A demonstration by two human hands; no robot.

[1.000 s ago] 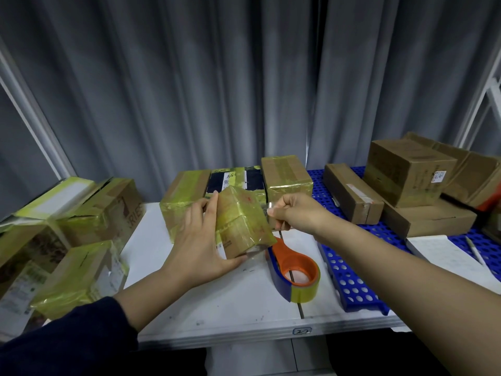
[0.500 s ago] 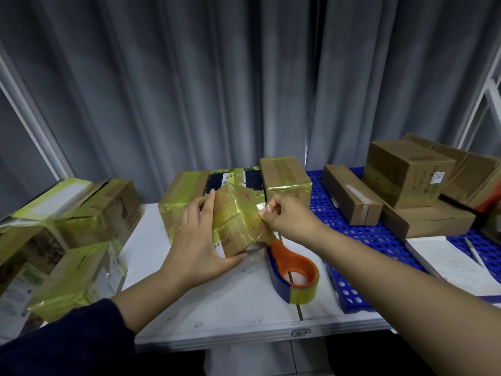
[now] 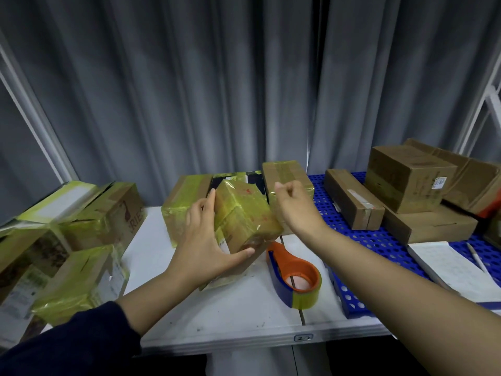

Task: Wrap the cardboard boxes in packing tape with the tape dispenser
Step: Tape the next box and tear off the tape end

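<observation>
Nearest the front edge of the white worktop [image 3: 217,321], right of its middle, the tape dispenser [image 3: 295,275] lies on its side, orange handle up and roll facing the front, with no hand on it. Just beyond it the left hand [image 3: 203,240] grips the small cardboard box [image 3: 244,213]. The fingers are spread up its left face and the thumb is hooked under its near lower edge, so the box stands tipped on one edge around the middle of the worktop. The box is already glossy with yellowish tape on the faces that show. The right hand [image 3: 295,207] hangs just beside the box's far right corner with fingers curled and thumb against forefinger. Whether it pinches a loose tape end I cannot tell, since clear tape would not show here. The step looks like finishing this box. To do it well, keep the left grip firm so the box does not rock. Press any free end flat from the corner outward and rub out wrinkles before letting go. Then check the hidden underside. Wrapped boxes [image 3: 81,280] crowd the left edge. Bare cardboard boxes [image 3: 406,180] wait on the blue perforated tray [image 3: 379,240] toward the far right corner.
</observation>
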